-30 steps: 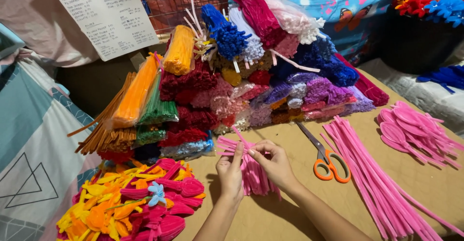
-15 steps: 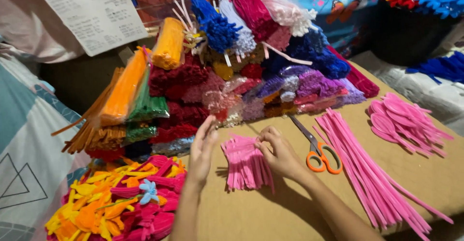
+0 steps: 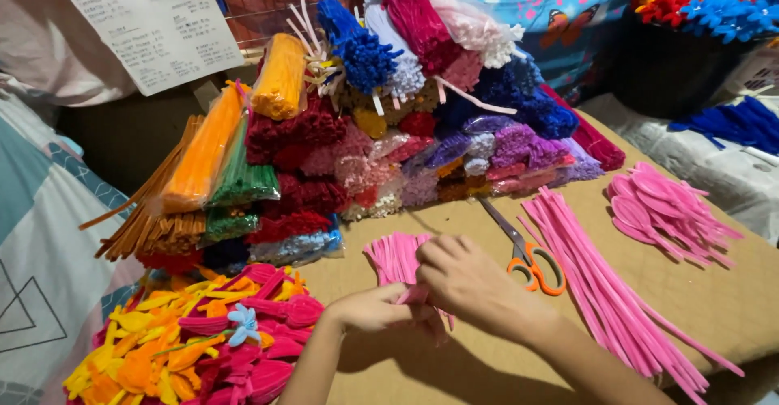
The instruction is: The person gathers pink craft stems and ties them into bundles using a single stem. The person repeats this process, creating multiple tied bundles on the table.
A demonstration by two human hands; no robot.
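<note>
Both my hands meet over a bundle of short pink pipe cleaners (image 3: 393,256) lying on the brown cardboard surface (image 3: 487,372). My right hand (image 3: 471,283) pinches the near end of the bundle from above. My left hand (image 3: 375,309) closes on the same end from below and left. The far end of the bundle fans out toward the pile of packets. Orange-handled scissors (image 3: 527,259) lie just right of my right hand.
A tall heap of coloured pipe-cleaner packets (image 3: 389,121) fills the back. Long pink stems (image 3: 608,291) lie at right, pink petal shapes (image 3: 661,210) further right. Folded yellow, orange and pink pieces (image 3: 195,348) sit at left. A paper sheet (image 3: 146,23) hangs behind.
My left hand was open beside the bundle half a second ago; it has come in under the bundle's near end. My right hand shifted left onto it. The view moved closer.
</note>
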